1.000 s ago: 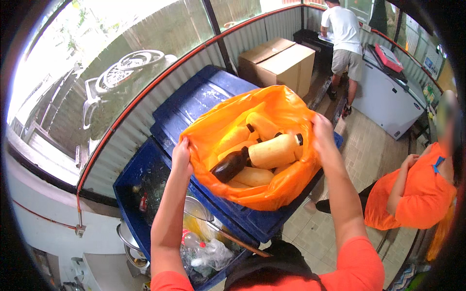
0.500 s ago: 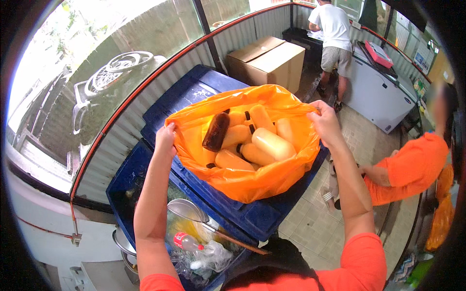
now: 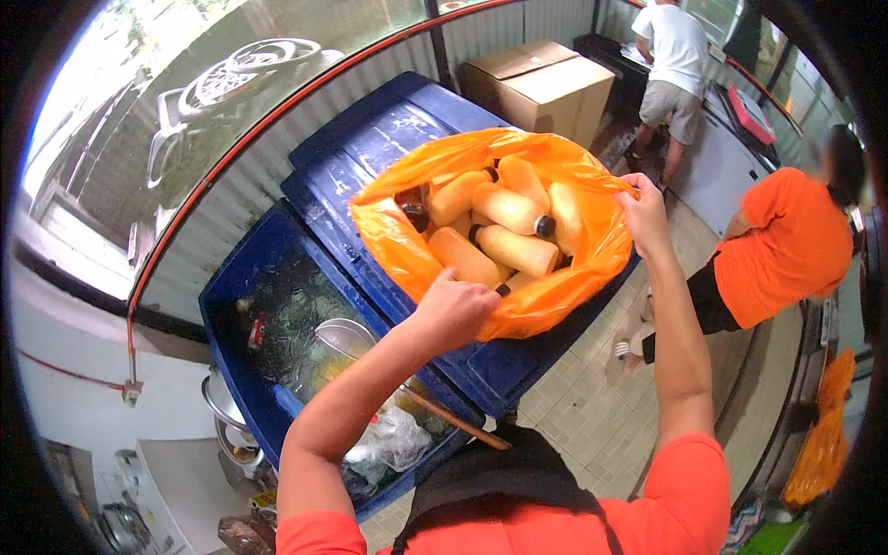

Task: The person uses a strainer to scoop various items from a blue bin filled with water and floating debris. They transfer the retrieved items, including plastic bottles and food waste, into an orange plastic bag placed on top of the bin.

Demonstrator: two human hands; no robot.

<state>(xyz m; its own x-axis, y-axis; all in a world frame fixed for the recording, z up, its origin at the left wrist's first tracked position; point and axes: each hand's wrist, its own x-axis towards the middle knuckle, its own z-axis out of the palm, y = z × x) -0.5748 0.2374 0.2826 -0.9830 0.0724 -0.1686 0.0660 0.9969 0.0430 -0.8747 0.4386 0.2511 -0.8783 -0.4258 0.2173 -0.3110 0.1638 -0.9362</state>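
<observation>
Left hand (image 3: 455, 310) curled; right hand (image 3: 645, 215) pinched, higher

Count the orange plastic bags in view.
2: an open bag containing bottles, its rim in the right hand; and a crumpled bag at the lower right. More could be hidden.

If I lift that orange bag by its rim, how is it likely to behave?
The orange bag looks floppy: its thin, shiny film creases along the rim. It may feel heavy, judging by the many bottles, though how full they are I can't tell. Those bottles seem apt to roll, being rounded and piled at angles.
</observation>
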